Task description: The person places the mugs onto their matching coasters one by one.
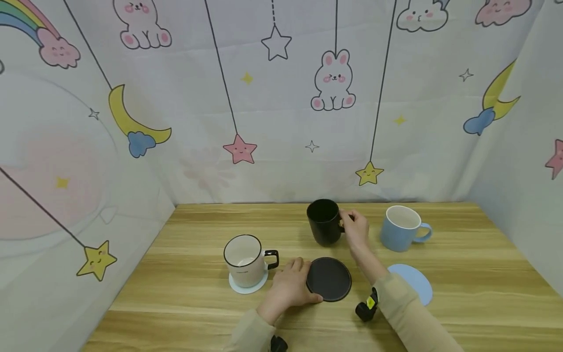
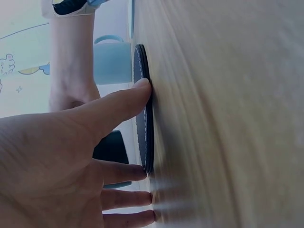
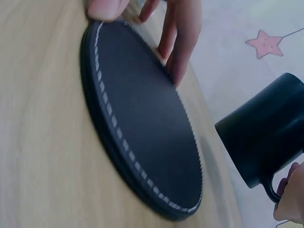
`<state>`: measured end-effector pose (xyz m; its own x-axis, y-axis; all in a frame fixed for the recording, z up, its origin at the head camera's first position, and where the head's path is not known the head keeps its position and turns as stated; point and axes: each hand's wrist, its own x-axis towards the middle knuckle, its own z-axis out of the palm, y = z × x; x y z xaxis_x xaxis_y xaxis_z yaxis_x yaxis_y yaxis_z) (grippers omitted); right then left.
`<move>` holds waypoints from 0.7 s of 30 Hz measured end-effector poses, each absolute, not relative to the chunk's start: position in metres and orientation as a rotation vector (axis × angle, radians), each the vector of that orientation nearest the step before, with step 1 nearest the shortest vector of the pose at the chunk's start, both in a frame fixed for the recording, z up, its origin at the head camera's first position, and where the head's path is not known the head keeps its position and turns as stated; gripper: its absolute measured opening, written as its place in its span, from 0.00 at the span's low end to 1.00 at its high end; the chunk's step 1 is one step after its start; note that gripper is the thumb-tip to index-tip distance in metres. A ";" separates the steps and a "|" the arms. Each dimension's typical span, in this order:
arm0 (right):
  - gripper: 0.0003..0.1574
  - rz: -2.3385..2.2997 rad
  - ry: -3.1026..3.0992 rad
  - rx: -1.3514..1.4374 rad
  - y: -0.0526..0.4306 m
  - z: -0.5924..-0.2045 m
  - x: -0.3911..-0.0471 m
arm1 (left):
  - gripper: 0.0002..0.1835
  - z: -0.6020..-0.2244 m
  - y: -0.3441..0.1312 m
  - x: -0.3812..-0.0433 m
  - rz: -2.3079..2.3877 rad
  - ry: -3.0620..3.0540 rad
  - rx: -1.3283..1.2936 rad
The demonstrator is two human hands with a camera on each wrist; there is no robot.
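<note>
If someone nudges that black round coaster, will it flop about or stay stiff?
The black coaster will probably stay stiff: its layered rim runs straight, without sagging, in the left wrist view. Lying thin and flat, it seems more apt to slide than tip or roll.

On my feed, the left sleeve (image 1: 251, 333) behind the left hand (image 1: 291, 283) is plain beige, and so is the right sleeve (image 1: 409, 313) behind the right hand (image 1: 355, 230). I see a rounded black wrist unit (image 1: 364, 311) with a yellow patch (image 1: 371, 302) inward of the right cuff; another black unit (image 1: 278, 344), partly cropped, sits by the left.
</note>
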<state>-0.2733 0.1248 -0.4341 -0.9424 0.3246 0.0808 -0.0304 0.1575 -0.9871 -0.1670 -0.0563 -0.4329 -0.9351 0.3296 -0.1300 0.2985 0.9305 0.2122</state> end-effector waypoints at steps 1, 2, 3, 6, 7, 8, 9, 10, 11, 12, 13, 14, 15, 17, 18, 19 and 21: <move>0.21 1.859 -2.151 -0.294 0.124 -0.433 -0.272 | 0.48 -0.433 -0.056 -0.167 0.284 2.926 0.481; 0.22 1.866 -2.137 -0.297 0.124 -0.432 -0.272 | 0.48 -0.433 -0.056 -0.167 0.285 2.924 0.481; 0.22 1.874 -2.120 -0.299 0.124 -0.431 -0.271 | 0.48 -0.433 -0.056 -0.167 0.285 2.924 0.479; 0.23 1.884 -2.099 -0.293 0.123 -0.427 -0.268 | 0.48 -0.434 -0.057 -0.167 0.290 2.919 0.475; 0.23 1.889 -2.093 -0.291 0.123 -0.426 -0.267 | 0.48 -0.434 -0.057 -0.168 0.290 2.916 0.473; 0.23 1.888 -2.094 -0.288 0.123 -0.425 -0.265 | 0.48 -0.434 -0.056 -0.168 0.292 2.915 0.472; 0.23 1.887 -2.097 -0.287 0.123 -0.423 -0.264 | 0.48 -0.434 -0.056 -0.168 0.292 2.914 0.471; 0.23 1.883 -2.102 -0.284 0.123 -0.422 -0.263 | 0.49 -0.433 -0.056 -0.168 0.292 2.913 0.470; 0.23 1.880 -2.103 -0.282 0.123 -0.421 -0.261 | 0.49 -0.433 -0.056 -0.168 0.292 2.912 0.469; 0.23 1.870 -2.109 -0.281 0.123 -0.420 -0.260 | 0.49 -0.433 -0.056 -0.168 0.293 2.912 0.469; 0.23 1.864 -2.110 -0.277 0.122 -0.419 -0.259 | 0.49 -0.433 -0.057 -0.168 0.293 2.911 0.467; 0.23 1.862 -2.106 -0.274 0.122 -0.418 -0.257 | 0.49 -0.433 -0.057 -0.168 0.293 2.911 0.468; 0.23 1.860 -2.097 -0.272 0.122 -0.417 -0.256 | 0.49 -0.433 -0.057 -0.168 0.292 2.912 0.469; 0.23 1.856 -2.079 -0.275 0.122 -0.415 -0.252 | 0.48 -0.433 -0.057 -0.168 0.296 2.913 0.473; 0.23 1.858 -2.070 -0.273 0.122 -0.414 -0.251 | 0.48 -0.433 -0.057 -0.168 0.298 2.913 0.474; 0.24 1.867 -2.056 -0.271 0.122 -0.413 -0.249 | 0.48 -0.433 -0.057 -0.167 0.299 2.914 0.477; 0.24 1.902 -2.031 -0.266 0.123 -0.411 -0.245 | 0.48 -0.434 -0.057 -0.167 0.299 2.915 0.481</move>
<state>-0.2454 0.1228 -0.4111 -0.9231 0.3651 0.1212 -0.0971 0.0836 -0.9918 -0.1674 -0.0565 -0.4339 -0.9331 0.3330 -0.1354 0.2987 0.9278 0.2236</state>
